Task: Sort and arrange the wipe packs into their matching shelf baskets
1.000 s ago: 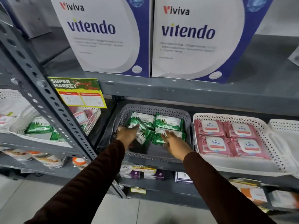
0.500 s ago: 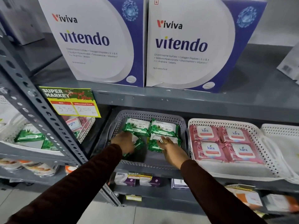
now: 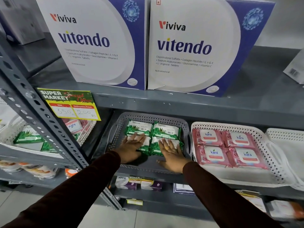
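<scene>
My left hand and right hand lie flat and spread, gripping nothing, on the two near green packs in the grey basket, which holds four in a tidy block. The pink packs already sit four-square in the white basket just right. Left: the mixed basket far left has green and pink together, looks unsorted.

Front green packs half-covered by flat palms — left hand, right hand. Far-right white basket cut off by the frame edge. Lower-shelf cartons partly masked by a sleeve, print too small to read. Bottom-right goods blurred — unidentifiable. Left basket crossed by the upright.
</scene>
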A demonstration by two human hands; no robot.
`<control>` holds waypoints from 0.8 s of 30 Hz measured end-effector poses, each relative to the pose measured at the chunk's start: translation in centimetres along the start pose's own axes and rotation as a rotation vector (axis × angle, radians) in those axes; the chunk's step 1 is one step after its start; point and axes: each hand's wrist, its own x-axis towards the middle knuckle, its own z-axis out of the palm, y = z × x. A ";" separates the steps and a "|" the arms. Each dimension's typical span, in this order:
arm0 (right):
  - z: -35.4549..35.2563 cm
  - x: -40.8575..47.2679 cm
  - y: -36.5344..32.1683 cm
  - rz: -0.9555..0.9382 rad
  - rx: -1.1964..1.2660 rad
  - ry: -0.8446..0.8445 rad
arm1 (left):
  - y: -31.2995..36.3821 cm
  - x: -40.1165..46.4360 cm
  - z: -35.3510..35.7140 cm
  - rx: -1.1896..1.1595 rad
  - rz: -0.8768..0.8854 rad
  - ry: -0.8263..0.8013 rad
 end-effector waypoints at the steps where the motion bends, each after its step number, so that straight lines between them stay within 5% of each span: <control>1: 0.0 0.1 0.0 0.003 -0.008 -0.005 | 0.0 0.1 0.2 0.033 -0.006 -0.002; 9: -1.4 -0.8 -1.2 0.023 0.102 0.028 | 1.5 -0.1 -0.6 0.080 -0.068 -0.002; 14: -2.5 -6.4 2.2 0.024 0.283 0.510 | 7.3 -0.5 -0.4 -0.168 0.097 0.157; 17: -2.0 -11.2 8.0 0.281 0.244 0.669 | 12.8 -0.3 0.3 -0.183 0.266 0.181; 21: -0.8 -15.8 14.2 0.709 0.219 0.477 | 21.6 0.6 2.5 0.002 0.379 0.173; 24: -0.7 -17.5 16.3 0.664 0.195 0.347 | 27.7 2.1 3.4 0.125 0.214 0.045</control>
